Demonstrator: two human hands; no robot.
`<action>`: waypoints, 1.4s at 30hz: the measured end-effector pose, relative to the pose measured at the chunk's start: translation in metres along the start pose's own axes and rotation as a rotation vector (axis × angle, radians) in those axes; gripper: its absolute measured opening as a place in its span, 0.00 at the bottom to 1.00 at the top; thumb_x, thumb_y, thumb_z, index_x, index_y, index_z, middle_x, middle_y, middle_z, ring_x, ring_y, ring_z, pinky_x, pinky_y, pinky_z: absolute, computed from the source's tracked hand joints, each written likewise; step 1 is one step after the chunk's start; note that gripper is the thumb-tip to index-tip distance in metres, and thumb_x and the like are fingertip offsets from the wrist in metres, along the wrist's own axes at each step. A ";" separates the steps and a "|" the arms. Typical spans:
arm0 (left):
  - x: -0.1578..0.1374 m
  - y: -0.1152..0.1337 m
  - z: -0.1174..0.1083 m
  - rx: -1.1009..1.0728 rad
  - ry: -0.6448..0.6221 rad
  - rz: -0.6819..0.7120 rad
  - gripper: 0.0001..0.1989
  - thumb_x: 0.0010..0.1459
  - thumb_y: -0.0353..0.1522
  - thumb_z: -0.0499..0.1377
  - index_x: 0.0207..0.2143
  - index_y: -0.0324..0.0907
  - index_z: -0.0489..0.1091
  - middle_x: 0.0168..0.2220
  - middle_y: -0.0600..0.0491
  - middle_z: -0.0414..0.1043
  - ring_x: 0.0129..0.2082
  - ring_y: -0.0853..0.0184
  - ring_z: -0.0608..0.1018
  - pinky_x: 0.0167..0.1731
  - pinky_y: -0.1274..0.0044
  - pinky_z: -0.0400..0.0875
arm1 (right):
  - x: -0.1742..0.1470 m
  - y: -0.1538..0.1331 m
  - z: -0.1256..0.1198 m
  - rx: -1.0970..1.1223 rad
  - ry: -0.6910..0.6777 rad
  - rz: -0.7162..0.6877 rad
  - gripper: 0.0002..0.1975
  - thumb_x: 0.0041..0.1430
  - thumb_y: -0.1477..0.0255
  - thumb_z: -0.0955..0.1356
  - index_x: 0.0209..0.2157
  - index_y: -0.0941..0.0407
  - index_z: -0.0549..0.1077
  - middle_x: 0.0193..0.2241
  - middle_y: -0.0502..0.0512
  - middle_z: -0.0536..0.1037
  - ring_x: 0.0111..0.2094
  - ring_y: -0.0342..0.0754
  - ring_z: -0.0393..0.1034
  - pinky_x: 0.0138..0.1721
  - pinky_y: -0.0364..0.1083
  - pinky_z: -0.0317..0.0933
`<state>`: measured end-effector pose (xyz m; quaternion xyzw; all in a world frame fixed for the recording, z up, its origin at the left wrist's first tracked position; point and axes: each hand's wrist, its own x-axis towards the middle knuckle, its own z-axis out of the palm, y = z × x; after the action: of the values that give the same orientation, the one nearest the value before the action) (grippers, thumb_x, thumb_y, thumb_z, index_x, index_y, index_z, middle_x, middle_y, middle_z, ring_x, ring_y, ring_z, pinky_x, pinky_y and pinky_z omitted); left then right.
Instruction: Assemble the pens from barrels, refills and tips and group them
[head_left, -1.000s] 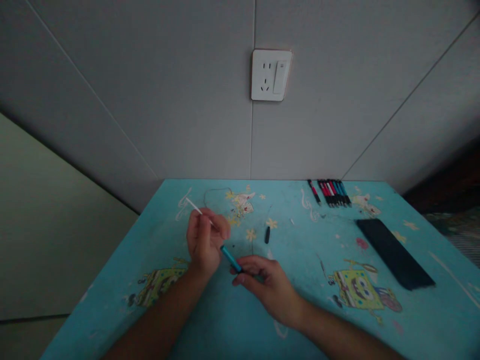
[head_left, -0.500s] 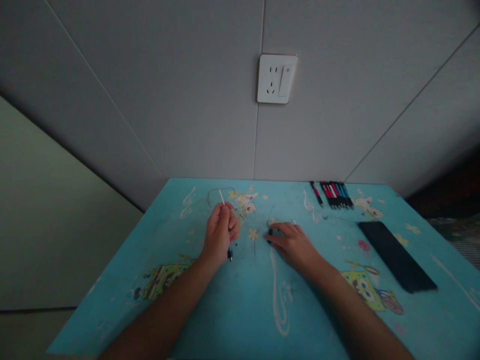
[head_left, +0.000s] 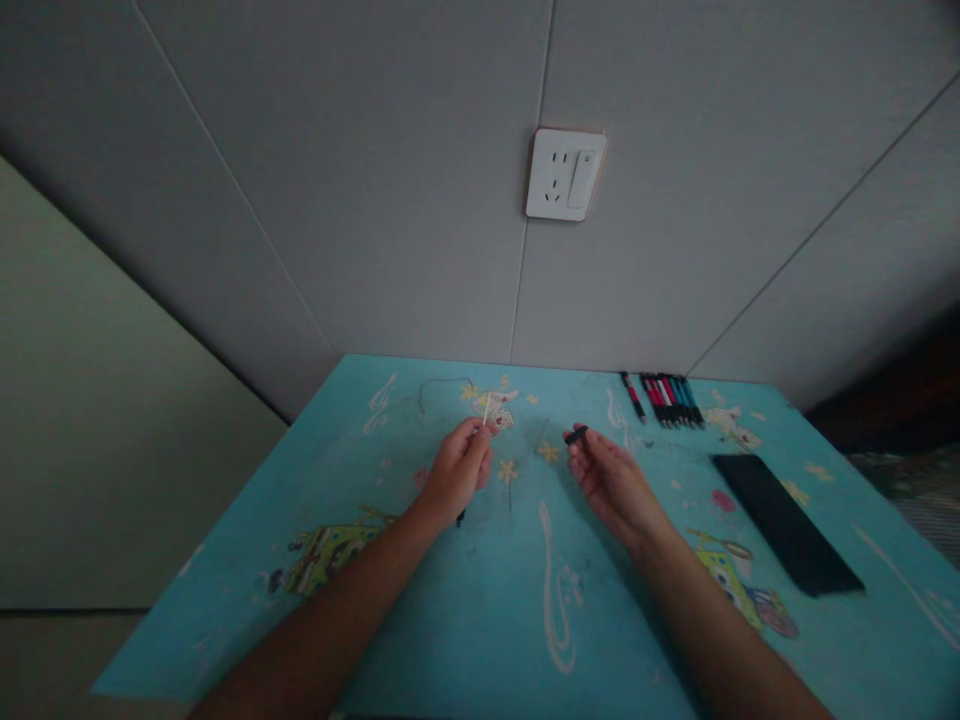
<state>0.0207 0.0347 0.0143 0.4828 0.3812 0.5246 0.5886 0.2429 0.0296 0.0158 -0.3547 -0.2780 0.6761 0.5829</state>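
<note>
My left hand (head_left: 457,470) is closed around a slim pen, held above the middle of the table. The pen's thin white rod (head_left: 487,408) sticks up past the thumb, and its dark lower end (head_left: 460,518) shows beneath the hand; the part between is covered by my fingers. To the right, my right hand (head_left: 611,485) pinches a short black pen part (head_left: 576,435) between thumb and fingertips, palm turned partly upward. The two hands are apart, and what they hold does not touch.
Several black, red, white and blue pens (head_left: 671,400) lie in a row at the back right, with one red-and-black pen (head_left: 633,397) just left of them. A dark flat pouch (head_left: 787,525) rests on the patterned blue table (head_left: 480,620). Behind stands a grey wall with a socket (head_left: 566,175).
My right hand has lifted from the tabletop with the black pen part and turned over. My left hand has shifted slightly right and tilted the pen. The view has moved a little.
</note>
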 end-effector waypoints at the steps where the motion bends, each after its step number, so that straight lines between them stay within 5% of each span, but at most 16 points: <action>1: -0.001 -0.001 0.001 0.039 -0.021 -0.006 0.14 0.64 0.43 0.51 0.41 0.43 0.65 0.19 0.62 0.54 0.13 0.77 0.54 0.12 0.84 0.48 | -0.001 0.000 0.001 0.071 0.015 0.023 0.07 0.59 0.73 0.70 0.40 0.58 0.75 0.34 0.53 0.80 0.31 0.38 0.75 0.34 0.36 0.71; 7: -0.009 -0.001 0.006 0.284 -0.054 0.047 0.15 0.64 0.43 0.51 0.41 0.41 0.68 0.19 0.61 0.55 0.17 0.75 0.58 0.16 0.83 0.49 | -0.009 -0.005 0.012 0.314 -0.003 0.158 0.07 0.61 0.79 0.65 0.40 0.62 0.74 0.33 0.57 0.81 0.30 0.40 0.76 0.34 0.37 0.72; 13: -0.016 0.003 0.011 0.287 -0.085 0.122 0.12 0.63 0.40 0.52 0.37 0.41 0.67 0.20 0.59 0.58 0.18 0.74 0.60 0.19 0.82 0.53 | -0.015 -0.009 0.015 0.284 -0.058 0.213 0.07 0.61 0.76 0.64 0.39 0.59 0.74 0.31 0.53 0.80 0.28 0.38 0.75 0.33 0.36 0.70; 19: -0.019 0.003 0.016 0.130 -0.115 0.093 0.12 0.64 0.40 0.52 0.34 0.41 0.64 0.19 0.59 0.60 0.18 0.74 0.61 0.19 0.83 0.55 | -0.016 -0.010 0.018 -0.015 -0.044 0.115 0.08 0.61 0.69 0.63 0.35 0.56 0.73 0.33 0.55 0.78 0.30 0.44 0.73 0.35 0.42 0.70; 22: -0.016 0.001 0.019 -0.055 -0.102 0.007 0.13 0.64 0.43 0.50 0.33 0.42 0.62 0.19 0.60 0.59 0.15 0.75 0.58 0.15 0.84 0.51 | -0.017 -0.005 0.019 -0.191 -0.043 0.026 0.10 0.61 0.67 0.63 0.35 0.57 0.72 0.25 0.52 0.74 0.25 0.44 0.68 0.29 0.42 0.65; 26: -0.012 -0.002 0.022 -0.316 0.014 -0.032 0.13 0.64 0.43 0.51 0.34 0.43 0.60 0.21 0.60 0.59 0.14 0.76 0.57 0.11 0.84 0.50 | -0.025 0.013 0.024 -0.743 -0.093 -0.142 0.10 0.59 0.72 0.61 0.38 0.57 0.73 0.18 0.45 0.65 0.20 0.41 0.58 0.22 0.40 0.54; 29: -0.013 0.003 0.025 -0.443 0.114 0.011 0.13 0.63 0.43 0.53 0.35 0.44 0.59 0.24 0.60 0.58 0.15 0.77 0.59 0.12 0.85 0.53 | -0.037 0.031 0.039 -1.054 -0.216 -0.221 0.13 0.60 0.76 0.60 0.42 0.57 0.74 0.23 0.47 0.70 0.24 0.43 0.63 0.29 0.41 0.57; 34: -0.016 0.014 0.028 -0.491 0.219 0.083 0.13 0.62 0.45 0.54 0.36 0.46 0.60 0.22 0.61 0.54 0.16 0.76 0.59 0.14 0.85 0.55 | -0.056 0.050 0.066 -1.211 -0.413 -0.195 0.12 0.65 0.69 0.61 0.36 0.56 0.75 0.26 0.49 0.76 0.26 0.43 0.68 0.29 0.41 0.57; 42: -0.014 0.013 0.029 -0.363 0.308 0.177 0.12 0.64 0.43 0.52 0.38 0.44 0.63 0.22 0.59 0.62 0.22 0.73 0.66 0.24 0.83 0.62 | -0.059 0.048 0.064 -1.389 -0.456 -0.300 0.14 0.65 0.68 0.62 0.28 0.56 0.73 0.21 0.48 0.73 0.21 0.41 0.65 0.26 0.41 0.53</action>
<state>0.0428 0.0159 0.0330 0.3152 0.3223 0.7010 0.5525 0.1675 -0.0342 0.0249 -0.4505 -0.8007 0.3149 0.2383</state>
